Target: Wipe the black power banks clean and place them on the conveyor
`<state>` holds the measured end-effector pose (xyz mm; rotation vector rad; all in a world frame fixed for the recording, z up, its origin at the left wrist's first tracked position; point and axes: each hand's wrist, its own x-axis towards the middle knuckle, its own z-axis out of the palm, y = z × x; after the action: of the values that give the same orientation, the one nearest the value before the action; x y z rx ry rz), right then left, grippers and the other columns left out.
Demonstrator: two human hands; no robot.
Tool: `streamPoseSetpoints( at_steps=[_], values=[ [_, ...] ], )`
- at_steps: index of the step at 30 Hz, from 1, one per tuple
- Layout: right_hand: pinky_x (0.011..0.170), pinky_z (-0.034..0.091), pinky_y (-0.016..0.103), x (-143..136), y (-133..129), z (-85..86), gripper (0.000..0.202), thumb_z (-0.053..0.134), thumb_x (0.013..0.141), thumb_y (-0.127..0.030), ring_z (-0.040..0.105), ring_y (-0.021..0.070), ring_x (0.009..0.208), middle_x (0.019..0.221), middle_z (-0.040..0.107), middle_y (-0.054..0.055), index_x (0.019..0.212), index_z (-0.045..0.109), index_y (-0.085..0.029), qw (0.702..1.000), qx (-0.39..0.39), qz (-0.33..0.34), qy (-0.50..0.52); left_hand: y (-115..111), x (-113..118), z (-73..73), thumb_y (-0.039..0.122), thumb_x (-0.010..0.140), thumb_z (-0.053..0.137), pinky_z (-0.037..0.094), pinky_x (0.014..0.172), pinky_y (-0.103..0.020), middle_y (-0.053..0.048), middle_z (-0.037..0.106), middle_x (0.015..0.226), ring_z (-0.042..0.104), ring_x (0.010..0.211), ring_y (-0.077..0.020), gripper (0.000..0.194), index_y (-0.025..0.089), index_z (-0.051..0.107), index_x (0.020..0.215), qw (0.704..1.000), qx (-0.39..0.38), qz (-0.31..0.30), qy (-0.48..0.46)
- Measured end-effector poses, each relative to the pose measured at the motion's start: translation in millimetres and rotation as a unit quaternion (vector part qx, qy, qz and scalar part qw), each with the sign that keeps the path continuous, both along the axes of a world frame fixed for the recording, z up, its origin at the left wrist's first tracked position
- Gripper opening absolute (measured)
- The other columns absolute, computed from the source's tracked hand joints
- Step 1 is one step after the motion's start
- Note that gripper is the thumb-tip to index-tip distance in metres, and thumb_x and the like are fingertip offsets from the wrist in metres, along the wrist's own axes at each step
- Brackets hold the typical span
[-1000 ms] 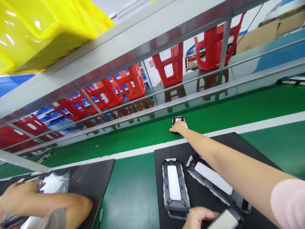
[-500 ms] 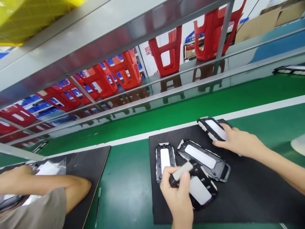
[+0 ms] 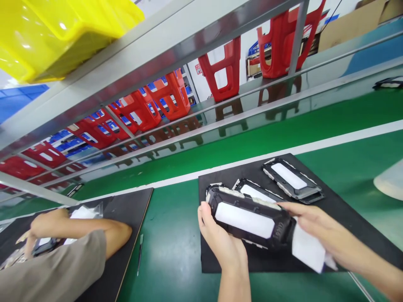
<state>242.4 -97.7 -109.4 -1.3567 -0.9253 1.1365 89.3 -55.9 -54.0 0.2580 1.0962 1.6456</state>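
Note:
My left hand (image 3: 222, 243) grips the left end of a black rugged case (image 3: 244, 220) with a long white panel, tilted above a black mat (image 3: 210, 262). My right hand (image 3: 315, 226) is closed at the case's right end, with a white cloth (image 3: 308, 247) hanging from its fingers. Whether those fingers also grip the case cannot be made out. Behind the held case lies a second case (image 3: 260, 193), partly covered. A third case (image 3: 291, 180) rests at the mat's back right. Only the top edge of another case (image 3: 215, 185) shows at the left.
To the left, a co-worker's arm (image 3: 88, 230) reaches over a black board (image 3: 135, 214). A thin pen-like tool (image 3: 140, 253) lies on the green table (image 3: 170, 235). A metal beam (image 3: 151, 63) bearing a yellow bin (image 3: 72, 37) crosses overhead. A whitish rounded object (image 3: 392, 182) stands at right.
My right hand has left the case at the back right and come to the held case with a white cloth. My left hand has turned that case panel-up; its grey-white block no longer shows.

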Motion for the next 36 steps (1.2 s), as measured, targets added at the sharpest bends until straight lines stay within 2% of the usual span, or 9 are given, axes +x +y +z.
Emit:
streamPoseSetpoints(
  at_steps=[4,9,14,18,22,25,28,33,36],
  values=[
    [0.035,0.033,0.022,-25,-6,4.2,0.051,0.073,0.066,-0.055,0.046,0.012,0.04,0.053,0.056,-0.002,0.102,0.064,-0.02,0.987,-0.027,-0.044,0.152,-4,3,-0.1,0.051,0.081,0.057,0.053,0.078,-0.03,-0.007,0.066,0.108,0.062,0.103,-0.023,0.04,0.022,0.061,0.108,0.997,-0.028,-0.042,-0.052],
    [0.034,0.035,0.018,15,24,40.5,0.048,0.077,0.064,-0.051,0.049,0.0101,0.041,0.053,0.058,-0.002,0.096,0.067,-0.017,0.991,-0.032,0.077,0.104,-11,-27,-6.8,0.049,0.087,0.047,0.051,0.076,-0.031,-0.008,0.07,0.097,0.065,0.093,-0.0233,0.042,0.017,0.066,0.106,0.977,-0.032,-0.198,-0.067],
    [0.054,0.049,0.022,43,61,86.7,0.034,0.072,0.071,-0.046,0.064,0.0171,0.066,0.078,0.07,0.005,0.083,0.072,-0.015,0.928,-0.018,0.365,-0.069,-4,-49,-17.8,0.065,0.079,0.05,0.038,0.097,-0.042,-0.017,0.07,0.102,0.06,0.107,-0.0328,0.064,0.009,0.068,0.104,0.844,-0.015,-0.525,-0.109],
    [0.054,0.046,0.02,34,83,103.6,0.027,0.07,0.072,-0.042,0.061,0.0146,0.063,0.075,0.069,0.002,0.082,0.073,-0.017,0.89,0.011,0.43,-0.153,-7,-41,-22.1,0.081,0.061,0.052,0.044,0.083,-0.041,-0.02,0.067,0.109,0.065,0.089,-0.0302,0.1,0.007,0.053,0.128,0.703,0.01,-0.699,-0.131],
    [0.037,0.03,0.02,26,82,105.2,0.028,0.064,0.078,-0.042,0.044,0.0077,0.042,0.06,0.061,0.001,0.074,0.069,-0.015,0.967,0.07,0.202,-0.135,-20,-30,-25.7,0.079,0.066,0.049,0.045,0.081,-0.033,-0.018,0.067,0.111,0.066,0.082,-0.0213,0.096,0.006,0.053,0.129,0.731,0.032,-0.659,-0.173],
    [0.034,0.023,0.02,20,66,104.5,0.021,0.056,0.083,-0.036,0.038,0.0072,0.038,0.053,0.05,-0.003,0.075,0.062,-0.017,0.978,0.168,0.035,-0.116,-26,-23,-27.0,0.075,0.068,0.052,0.046,0.085,-0.033,-0.018,0.065,0.118,0.067,0.089,-0.0225,0.091,0.008,0.052,0.13,0.753,0.079,-0.618,-0.209],
    [0.044,0.037,0.021,6,51,104.2,0.004,0.054,0.083,-0.021,0.051,0.0102,0.052,0.07,0.057,-0.001,0.085,0.057,-0.02,0.92,0.317,0.008,-0.231,-28,-16,-25.0,0.072,0.072,0.052,0.045,0.088,-0.035,-0.017,0.064,0.119,0.066,0.094,-0.0241,0.085,0.009,0.054,0.129,0.766,0.108,-0.59,-0.232],
    [0.068,0.049,0.03,-22,53,96.0,0.013,0.048,0.086,-0.006,0.057,0.0171,0.074,0.077,0.063,0.005,0.084,0.056,-0.016,0.75,0.515,0.075,-0.408,-30,-8,-22.7,0.065,0.08,0.046,0.045,0.092,-0.037,-0.014,0.066,0.117,0.059,0.11,-0.0264,0.071,0.009,0.059,0.123,0.782,0.146,-0.55,-0.253],
    [0.068,0.049,0.033,-21,58,90.7,0.016,0.049,0.087,-0.004,0.055,0.017,0.07,0.072,0.064,0.006,0.081,0.06,-0.013,0.713,0.549,0.074,-0.43,-32,-11,-26.0,0.067,0.08,0.044,0.046,0.09,-0.035,-0.016,0.067,0.114,0.064,0.101,-0.025,0.074,0.008,0.061,0.121,0.784,0.145,-0.546,-0.257]
  ],
)
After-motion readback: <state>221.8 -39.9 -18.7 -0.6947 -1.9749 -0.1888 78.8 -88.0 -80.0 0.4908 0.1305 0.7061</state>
